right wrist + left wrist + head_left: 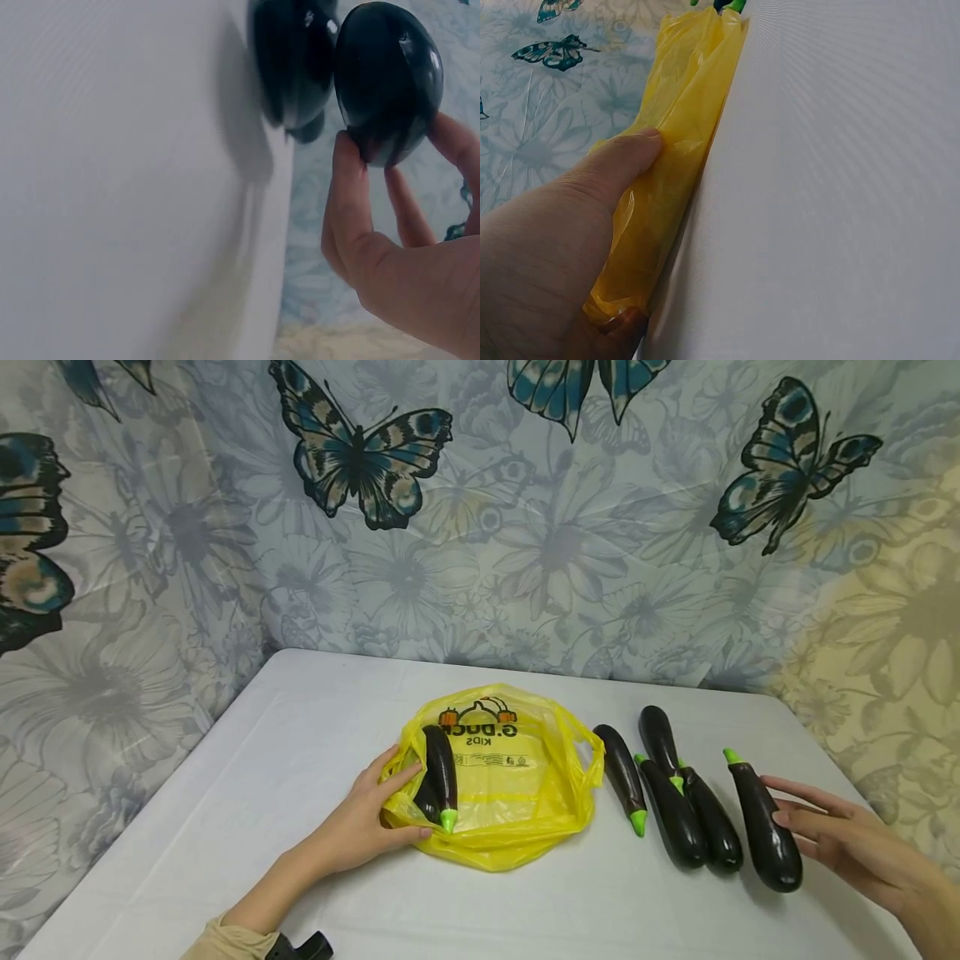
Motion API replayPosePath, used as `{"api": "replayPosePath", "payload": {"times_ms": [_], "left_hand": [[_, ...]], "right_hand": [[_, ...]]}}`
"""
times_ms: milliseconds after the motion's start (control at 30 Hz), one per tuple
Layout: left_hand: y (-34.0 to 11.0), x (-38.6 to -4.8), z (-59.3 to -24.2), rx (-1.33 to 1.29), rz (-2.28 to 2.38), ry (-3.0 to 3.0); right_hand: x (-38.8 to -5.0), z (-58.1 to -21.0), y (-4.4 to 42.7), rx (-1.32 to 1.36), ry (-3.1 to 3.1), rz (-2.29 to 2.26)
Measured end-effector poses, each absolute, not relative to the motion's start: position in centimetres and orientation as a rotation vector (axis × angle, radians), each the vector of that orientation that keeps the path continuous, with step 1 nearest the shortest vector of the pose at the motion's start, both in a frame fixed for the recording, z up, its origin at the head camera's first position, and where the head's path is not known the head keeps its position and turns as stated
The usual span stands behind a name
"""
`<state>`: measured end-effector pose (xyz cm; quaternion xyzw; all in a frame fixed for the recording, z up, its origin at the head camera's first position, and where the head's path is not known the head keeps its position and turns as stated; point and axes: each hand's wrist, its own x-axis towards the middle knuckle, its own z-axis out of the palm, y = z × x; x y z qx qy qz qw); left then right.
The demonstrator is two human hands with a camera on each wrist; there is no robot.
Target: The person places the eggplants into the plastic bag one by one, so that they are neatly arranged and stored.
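A yellow plastic bag [517,814] lies on the table with its mouth facing up, printed in reverse on its inner side. Two eggplants [441,772] lie inside at its left. My left hand [367,814] holds the bag's left edge; the left wrist view shows the thumb [641,146] pressed on the yellow plastic. On the right, my right hand [855,839] pinches a dark eggplant [767,827] with a green stem end. In the right wrist view the fingertips grip the rounded end of this eggplant [390,82], which looks raised off the table.
Several more eggplants [672,814] lie close together between the bag and my right hand, one [621,772] touching or nearly touching the bag's right handle. A white cloth covers the table [300,718]. Butterfly-patterned fabric [555,568] hangs behind it.
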<state>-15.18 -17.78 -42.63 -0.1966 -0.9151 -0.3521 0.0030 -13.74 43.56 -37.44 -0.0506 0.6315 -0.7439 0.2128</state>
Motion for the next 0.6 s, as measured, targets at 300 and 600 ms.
{"api": "replayPosePath", "payload": {"times_ms": [300, 600], "left_hand": [[-17.8, -15.3, -42.6, -0.626, -1.111, -2.859], [-17.7, -15.2, -42.4, -0.609, -1.129, -2.875]], "right_hand": [[-13.6, -35.6, 38.9, -0.107, 1.832, -2.108], [-13.7, -33.8, 33.1, -0.132, 1.829, -2.122]]}}
